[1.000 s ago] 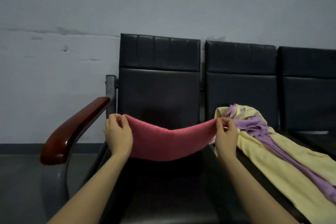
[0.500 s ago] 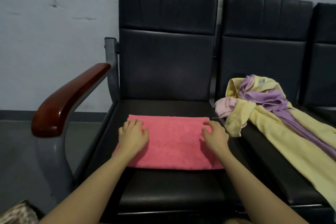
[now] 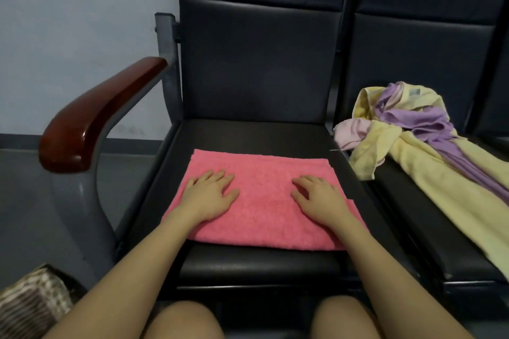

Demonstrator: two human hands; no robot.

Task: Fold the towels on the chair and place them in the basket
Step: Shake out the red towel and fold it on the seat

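Pink towel (image 3: pixel 261 201) down flat on the black chair seat (image 3: pixel 248 135), folded into a thick rectangle with layered edges showing at the far corners. Coral pink, nubby terry surface. Long axis running left to right across the seat, one long edge facing the backrest, the other facing the knees. Left hand (image 3: pixel 210 197) pressed palm-down on the left half, fingers straight and lightly spread, pointing at the backrest. Right hand (image 3: pixel 319 198) flat on the right half, fingers spread the same way, gripping nothing. Bare strip of towel between the two hands. Off beyond the right hand, on the next seat: crumpled heap of yellow towel (image 3: pixel 429 173), purple towel (image 3: pixel 429 124) and pale pink towel (image 3: pixel 351 133), unfolded. Down past the left forearm, patterned basket (image 3: pixel 30 303) on the floor, only partly seen. Wooden armrest (image 3: pixel 96 115) out left of the left hand.
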